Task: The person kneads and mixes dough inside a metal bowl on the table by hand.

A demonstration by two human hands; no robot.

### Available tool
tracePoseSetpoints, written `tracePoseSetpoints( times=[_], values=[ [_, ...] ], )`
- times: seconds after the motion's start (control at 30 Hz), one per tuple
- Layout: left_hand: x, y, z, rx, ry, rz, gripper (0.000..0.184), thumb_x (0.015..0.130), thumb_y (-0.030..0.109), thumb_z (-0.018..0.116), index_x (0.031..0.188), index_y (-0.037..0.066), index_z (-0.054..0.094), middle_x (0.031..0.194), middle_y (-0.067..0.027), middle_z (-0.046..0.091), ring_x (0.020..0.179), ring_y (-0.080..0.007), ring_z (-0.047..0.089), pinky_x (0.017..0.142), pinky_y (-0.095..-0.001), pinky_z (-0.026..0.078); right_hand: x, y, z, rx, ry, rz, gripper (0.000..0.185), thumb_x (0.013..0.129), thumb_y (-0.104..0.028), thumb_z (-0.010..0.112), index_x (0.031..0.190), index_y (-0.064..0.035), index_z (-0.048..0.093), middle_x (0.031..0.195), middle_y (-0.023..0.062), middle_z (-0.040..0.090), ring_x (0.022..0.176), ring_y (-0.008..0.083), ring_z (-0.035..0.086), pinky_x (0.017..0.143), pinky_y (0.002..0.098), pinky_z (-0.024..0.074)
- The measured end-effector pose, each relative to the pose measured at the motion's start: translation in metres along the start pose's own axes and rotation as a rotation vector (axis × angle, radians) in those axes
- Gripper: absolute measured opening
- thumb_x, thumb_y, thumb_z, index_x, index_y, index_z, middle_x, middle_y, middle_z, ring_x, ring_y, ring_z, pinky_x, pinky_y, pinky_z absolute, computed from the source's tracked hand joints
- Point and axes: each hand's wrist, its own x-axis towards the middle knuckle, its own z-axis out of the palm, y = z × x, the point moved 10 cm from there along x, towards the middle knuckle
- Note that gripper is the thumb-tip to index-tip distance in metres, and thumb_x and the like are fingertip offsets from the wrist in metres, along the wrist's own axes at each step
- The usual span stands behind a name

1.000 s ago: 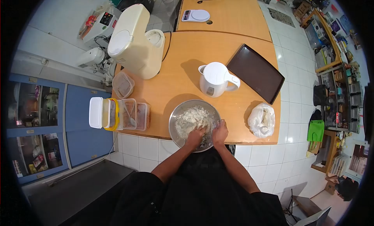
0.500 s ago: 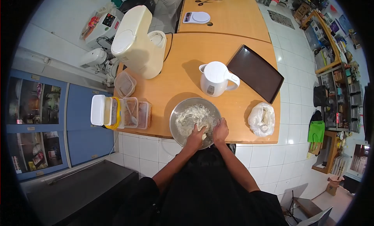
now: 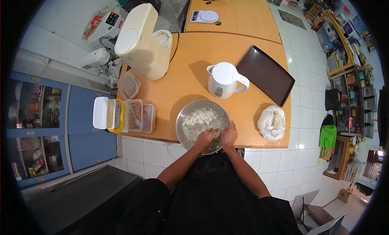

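A round metal bowl point(image 3: 183, 138) sits at the front edge of the table, with a loose, floury dough point(image 3: 199, 120) spread inside it. Down in the bowl, my left hand point(image 3: 206, 140) is closed on part of the dough near the side closest to me; its fingertips are sunk in and partly hidden. My right hand point(image 3: 229, 136) grips the bowl's right rim, fingers wrapped over the edge. Just behind the bowl stands a white electric kettle point(image 3: 223, 83), handle to the right.
On the wooden table point(image 3: 190, 52), a cream stand machine point(image 3: 142, 46) stands back left. Plastic containers point(image 3: 133, 115) line the left edge. A dark baking tray point(image 3: 265, 75) lies right, with a white plastic bag point(image 3: 271, 122) nearer me. Farther back is a kitchen scale point(image 3: 204, 17).
My left hand has turned and pushed lower into the dough, its fingers now more curled and hidden. My right hand stays on the rim.
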Motion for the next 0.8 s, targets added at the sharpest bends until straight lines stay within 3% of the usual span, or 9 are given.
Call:
tracePoseSetpoints(
  times=[0.1, 0.2, 0.3, 0.4, 0.5, 0.53, 0.63, 0.73, 0.8],
  values=[
    [0.006, -0.008, 0.007, 0.152, -0.274, -0.023, 0.056, 0.078, 0.009, 0.061, 0.134, 0.012, 0.056, 0.135, -0.02, 0.055, 0.11, -0.0362, 0.062, 0.096, -0.0431, 0.049, 0.005, -0.006, 0.0, 0.02, -0.003, 0.013, 0.01, 0.094, -0.012, 0.055, 0.094, -0.0036, 0.05, 0.089, 0.0227, 0.062, 0.082, 0.0468, 0.062, 0.068, 0.0543, 0.0481],
    [-0.004, -0.009, -0.002, 0.182, -0.329, -0.042, 0.061, 0.075, 0.016, 0.067, 0.134, 0.014, 0.056, 0.135, -0.0203, 0.055, 0.111, -0.0369, 0.062, 0.096, -0.0438, 0.049, 0.002, 0.0, 0.0, 0.022, 0.0, -0.003, 0.01, 0.094, -0.013, 0.054, 0.094, -0.0034, 0.05, 0.089, 0.0225, 0.062, 0.082, 0.0467, 0.061, 0.069, 0.054, 0.048],
    [-0.018, 0.003, -0.04, 0.177, -0.05, -0.337, 0.07, 0.071, 0.019, 0.071, 0.138, 0.016, 0.052, 0.138, -0.0205, 0.053, 0.119, -0.0361, 0.057, 0.1, -0.0446, 0.047, 0.002, -0.004, 0.0, 0.048, -0.004, -0.033, 0.011, 0.094, -0.013, 0.054, 0.094, -0.0031, 0.05, 0.09, 0.0224, 0.061, 0.082, 0.0465, 0.061, 0.069, 0.0538, 0.0479],
    [-0.015, -0.005, -0.033, 0.296, 0.036, -0.376, 0.074, 0.072, 0.018, 0.07, 0.142, 0.016, 0.047, 0.14, -0.0214, 0.051, 0.125, -0.0355, 0.053, 0.102, -0.0468, 0.045, 0.007, -0.003, -0.004, 0.028, -0.009, -0.016, 0.011, 0.094, -0.013, 0.054, 0.094, -0.0027, 0.05, 0.091, 0.0222, 0.061, 0.083, 0.0463, 0.061, 0.069, 0.0536, 0.0479],
    [0.003, -0.001, 0.007, 0.231, 0.078, -0.05, 0.078, 0.072, 0.018, 0.07, 0.145, 0.017, 0.042, 0.137, -0.0212, 0.053, 0.122, -0.0355, 0.056, 0.101, -0.0489, 0.046, 0.006, -0.004, -0.001, -0.006, -0.02, -0.022, 0.011, 0.094, -0.013, 0.055, 0.096, -0.003, 0.051, 0.093, 0.0212, 0.061, 0.083, 0.0454, 0.062, 0.069, 0.0533, 0.0488],
    [0.001, 0.009, 0.008, 0.198, 0.124, -0.003, 0.065, 0.073, 0.016, 0.069, 0.136, 0.015, 0.053, 0.13, -0.0184, 0.06, 0.116, -0.0344, 0.059, 0.097, -0.049, 0.048, 0.008, -0.003, 0.0, -0.026, -0.02, -0.029, 0.011, 0.093, -0.013, 0.055, 0.098, -0.0036, 0.052, 0.095, 0.0203, 0.062, 0.082, 0.0446, 0.063, 0.069, 0.0529, 0.0496],
    [-0.002, 0.007, 0.016, 0.153, -0.1, 0.023, 0.05, 0.071, 0.013, 0.069, 0.121, 0.014, 0.064, 0.123, -0.0144, 0.064, 0.116, -0.0314, 0.059, 0.096, -0.0448, 0.05, 0.012, 0.002, -0.003, -0.053, -0.014, -0.032, 0.012, 0.094, -0.014, 0.055, 0.101, -0.004, 0.053, 0.097, 0.0192, 0.062, 0.082, 0.0436, 0.064, 0.069, 0.0522, 0.0506],
    [-0.013, 0.022, 0.001, 0.238, -0.166, 0.084, 0.046, 0.067, 0.013, 0.075, 0.112, 0.014, 0.068, 0.113, -0.0124, 0.068, 0.108, -0.0297, 0.064, 0.091, -0.0431, 0.053, 0.011, 0.004, 0.001, -0.063, -0.024, -0.008, 0.013, 0.094, -0.014, 0.055, 0.101, -0.0035, 0.053, 0.097, 0.0189, 0.063, 0.082, 0.0431, 0.064, 0.07, 0.0515, 0.051],
    [-0.015, 0.019, -0.017, 0.185, -0.114, 0.083, 0.049, 0.068, 0.014, 0.076, 0.116, 0.015, 0.067, 0.12, -0.013, 0.065, 0.112, -0.0307, 0.062, 0.091, -0.0439, 0.053, 0.01, 0.006, 0.0, -0.071, -0.029, -0.005, 0.013, 0.094, -0.014, 0.055, 0.102, -0.0031, 0.053, 0.098, 0.0188, 0.063, 0.083, 0.0427, 0.064, 0.07, 0.051, 0.0513]
  ],
)
